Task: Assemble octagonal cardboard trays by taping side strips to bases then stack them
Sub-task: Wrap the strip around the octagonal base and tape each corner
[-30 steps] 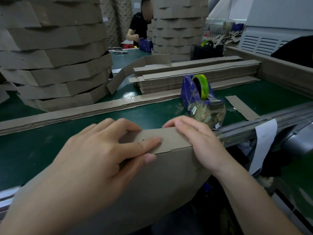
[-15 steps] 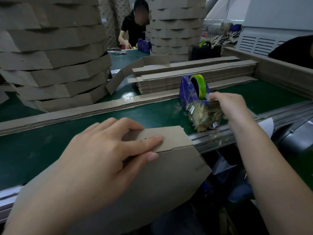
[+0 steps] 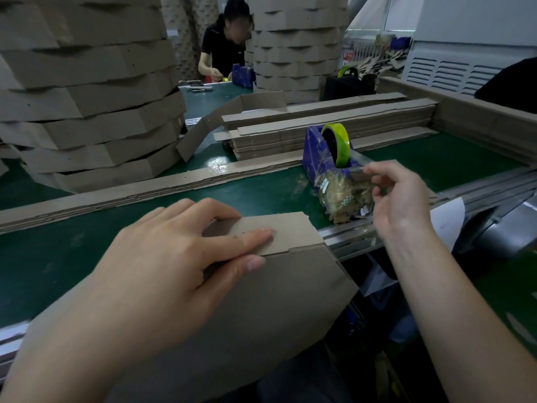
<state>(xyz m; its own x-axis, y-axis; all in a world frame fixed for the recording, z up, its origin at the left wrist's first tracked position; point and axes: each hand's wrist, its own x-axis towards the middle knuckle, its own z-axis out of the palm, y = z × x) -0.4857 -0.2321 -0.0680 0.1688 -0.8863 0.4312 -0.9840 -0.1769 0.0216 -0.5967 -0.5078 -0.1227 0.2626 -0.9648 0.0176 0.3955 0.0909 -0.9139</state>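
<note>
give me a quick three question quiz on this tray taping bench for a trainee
1. True or false: the left hand presses the side strip down where it meets the base.
2. What does the right hand pinch? A) a length of clear tape B) a pair of scissors C) a marker pen
3. Fill the blank: the roll on the blue dispenser is ____ in colour.

Key: 1 true; 2 A; 3 green
</note>
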